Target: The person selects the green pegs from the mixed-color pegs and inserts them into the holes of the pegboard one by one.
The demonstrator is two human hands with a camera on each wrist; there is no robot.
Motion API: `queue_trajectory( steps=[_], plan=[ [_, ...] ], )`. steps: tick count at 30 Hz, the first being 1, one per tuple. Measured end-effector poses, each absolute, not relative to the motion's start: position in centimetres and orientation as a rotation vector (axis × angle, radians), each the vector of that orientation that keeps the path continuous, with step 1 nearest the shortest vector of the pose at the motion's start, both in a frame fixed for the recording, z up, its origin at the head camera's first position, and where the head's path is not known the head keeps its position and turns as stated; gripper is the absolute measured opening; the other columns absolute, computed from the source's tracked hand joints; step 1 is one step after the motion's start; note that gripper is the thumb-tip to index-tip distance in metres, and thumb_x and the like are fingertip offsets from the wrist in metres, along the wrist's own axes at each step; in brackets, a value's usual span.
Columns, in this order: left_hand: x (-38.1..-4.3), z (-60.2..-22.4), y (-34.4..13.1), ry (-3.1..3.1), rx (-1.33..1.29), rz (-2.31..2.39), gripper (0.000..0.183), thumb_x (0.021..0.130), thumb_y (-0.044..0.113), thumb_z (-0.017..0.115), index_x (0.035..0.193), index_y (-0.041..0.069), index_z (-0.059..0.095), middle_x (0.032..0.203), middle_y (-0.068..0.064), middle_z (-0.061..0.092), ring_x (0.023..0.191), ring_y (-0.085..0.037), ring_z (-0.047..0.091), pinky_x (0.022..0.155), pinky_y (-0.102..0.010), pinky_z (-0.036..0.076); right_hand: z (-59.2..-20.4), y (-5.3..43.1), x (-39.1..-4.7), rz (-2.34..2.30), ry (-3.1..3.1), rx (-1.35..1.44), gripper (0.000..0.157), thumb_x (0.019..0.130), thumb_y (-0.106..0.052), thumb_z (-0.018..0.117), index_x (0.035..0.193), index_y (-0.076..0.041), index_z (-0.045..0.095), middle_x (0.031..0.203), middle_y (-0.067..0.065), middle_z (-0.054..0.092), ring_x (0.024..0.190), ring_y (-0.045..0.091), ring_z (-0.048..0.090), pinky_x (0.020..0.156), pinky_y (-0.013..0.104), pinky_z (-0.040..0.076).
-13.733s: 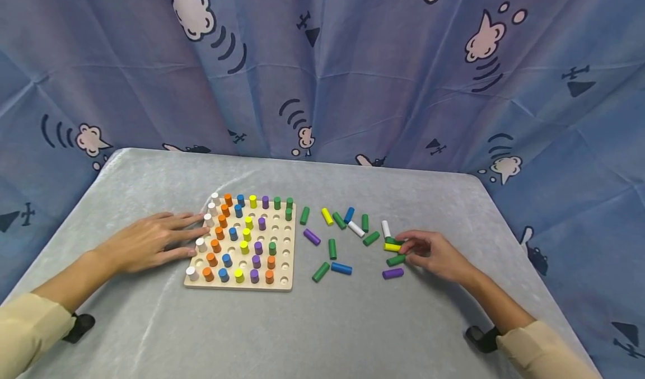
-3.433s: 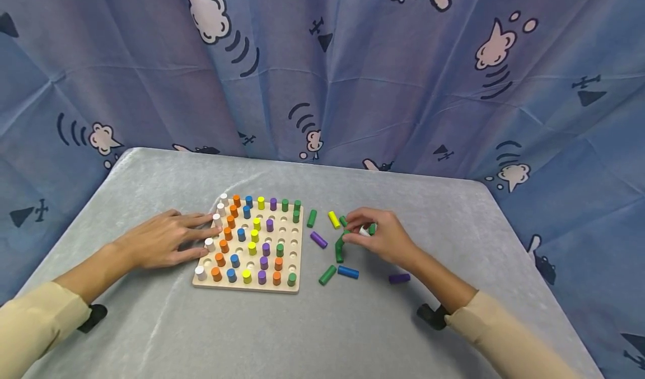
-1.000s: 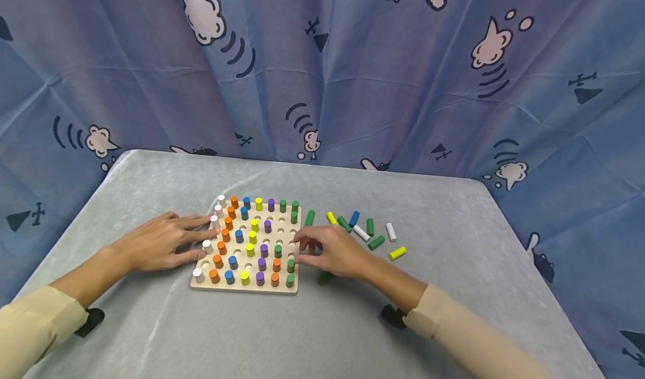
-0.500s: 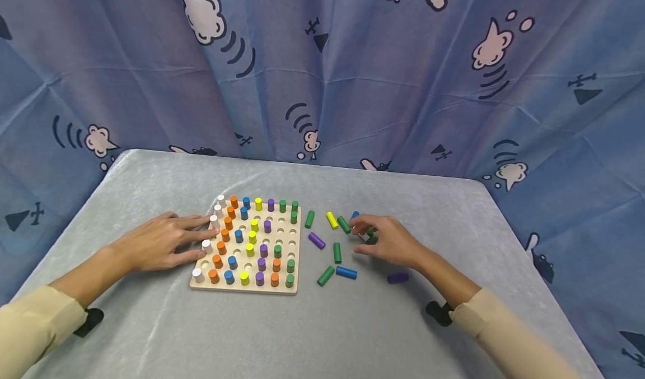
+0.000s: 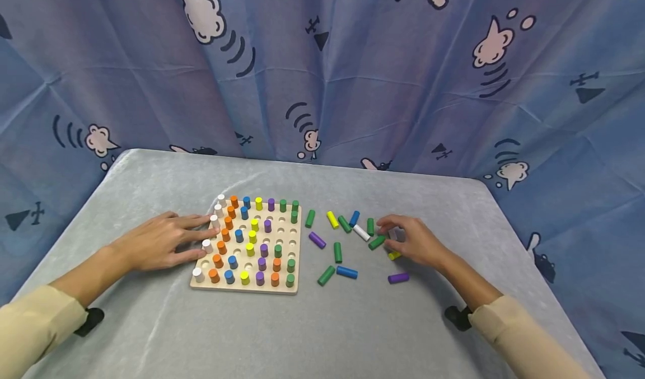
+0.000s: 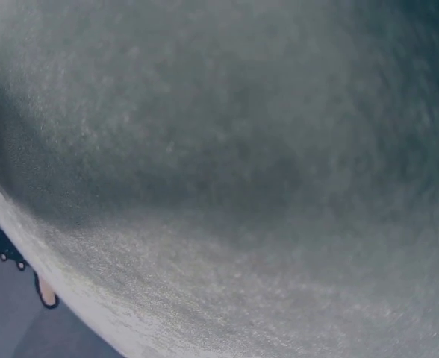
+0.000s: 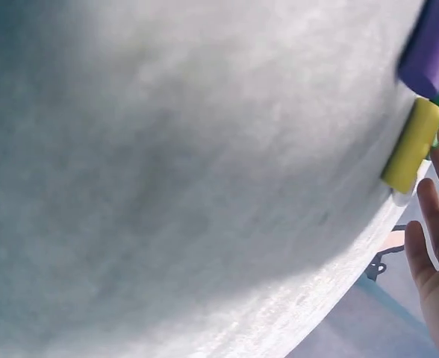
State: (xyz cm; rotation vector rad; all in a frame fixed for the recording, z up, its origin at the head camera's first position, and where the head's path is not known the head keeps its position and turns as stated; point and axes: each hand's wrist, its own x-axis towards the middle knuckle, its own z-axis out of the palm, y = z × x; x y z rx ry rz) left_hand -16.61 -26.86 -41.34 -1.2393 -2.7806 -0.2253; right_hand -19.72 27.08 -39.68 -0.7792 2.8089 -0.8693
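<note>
A light wooden pegboard (image 5: 244, 290) lies left of centre in the head view, with upright coloured pegs in many holes. My left hand (image 5: 151, 242) lies along its left edge, fingers extended and fingertips at the white pegs. My right hand (image 5: 413, 240) hovers over the loose pegs on the right, fingers loosely bent and nothing seen held. Nearest its fingertips is a green peg (image 5: 376, 242). A yellow peg (image 5: 395, 255) is partly covered by this hand; in the right wrist view the yellow peg (image 7: 413, 145) lies beside the fingers, a white peg (image 7: 402, 198) partly hidden behind.
Several loose pegs lie on the grey table (image 5: 332, 328) between board and right hand, among them a white peg (image 5: 361, 233), a blue peg (image 5: 347, 272) and a purple peg (image 5: 317, 240). Another purple peg (image 5: 398, 278) sits near the right wrist. A patterned curtain (image 5: 322, 76) hangs behind.
Two green pegs now stand at the board's lower right, absent 13.7 seconds ago. My right hand has moved from the board's right edge back rightward over the loose pegs. The left hand stays put.
</note>
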Motion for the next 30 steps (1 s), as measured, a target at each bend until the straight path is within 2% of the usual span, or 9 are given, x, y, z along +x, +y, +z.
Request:
queue_trajectory(
  steps=[10,19,26,30],
  plan=[
    [-16.7,-41.6,-27.0,-2.796,-1.234,-0.225,0.05,0.098,0.046,0.059,0.142,0.022,0.058,0.144,-0.011,0.055,0.123,-0.029,0.059,0.089,-0.055,0.047,-40.8,27.0,-20.1,-0.844,2.837,-0.885,0.04,0.078,0.016,0.071,0.115,0.001,0.068,0.102,0.006,0.073,0.1,0.028,0.067,0.094,0.057,0.046],
    [-16.8,-41.5,-26.9,-2.78,-1.241,-0.222,0.049,0.098,0.045,0.06,0.142,0.023,0.058,0.143,-0.011,0.056,0.122,-0.027,0.06,0.088,-0.056,0.047,-40.8,26.6,-19.9,-0.78,2.868,-0.848,0.038,0.079,0.016,0.069,0.114,-0.001,0.069,0.101,0.003,0.072,0.101,0.028,0.063,0.093,0.055,0.046],
    [-16.8,-41.3,-26.8,-2.8,-1.239,-0.213,0.049,0.098,0.045,0.059,0.142,0.023,0.058,0.143,-0.012,0.056,0.123,-0.029,0.06,0.089,-0.057,0.047,-40.5,26.7,-19.7,-0.815,2.86,-0.866,0.043,0.079,0.016,0.07,0.119,0.001,0.066,0.101,0.005,0.072,0.1,0.027,0.065,0.093,0.055,0.047],
    [-16.7,-41.4,-26.8,-2.8,-1.235,-0.206,0.049,0.098,0.045,0.06,0.142,0.022,0.058,0.143,-0.012,0.056,0.123,-0.028,0.059,0.089,-0.056,0.047,-40.2,26.6,-19.6,-0.848,2.835,-0.879,0.044,0.081,0.015,0.07,0.122,0.001,0.065,0.101,0.006,0.072,0.098,0.026,0.067,0.088,0.053,0.049]
  ],
)
